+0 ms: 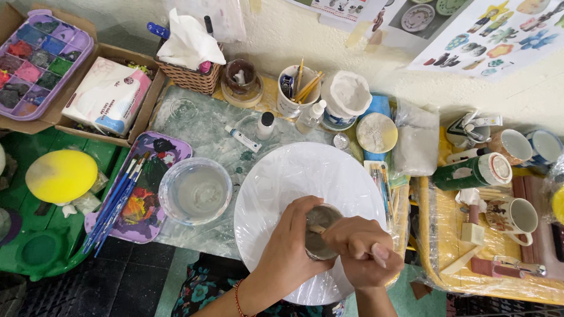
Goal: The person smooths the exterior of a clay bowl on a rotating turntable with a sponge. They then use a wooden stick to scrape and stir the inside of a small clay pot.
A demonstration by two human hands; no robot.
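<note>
Your left hand [292, 246] is wrapped round a small grey cup [320, 232], fingers curled tight against its wall, holding it just above the big round white plate [276, 182], which is covered in cling film. Your right hand [364, 249] is closed in a fist on a thin wooden stick [318, 229], fingers pressed together around the shaft, its tip down inside the cup. What's in the cup can't be made out, only a dull grey inside.

Handling: the cup looks small, rigid and probably light; its grubby matte wall should give decent grip. A grip round the side wall, as you have it, looks safest, since the rim is taken up by the stick. The stick is stiff and slender, so hold it low for control. The film over the plate looks slick and crinkly and would likely slide or snag.

Around it on the bench [205, 126], a mottled green-white surface: a clear bowl of water [195, 191], glassy and round, left of the plate; a purple paint palette [154, 176], smeared with paint, with blue-handled brushes [114, 205] lying across it; a small white tube [242, 138]; a white mug of brushes and sticks [295, 88] near the wall; a wicker basket [191, 76] with tissue.
</note>
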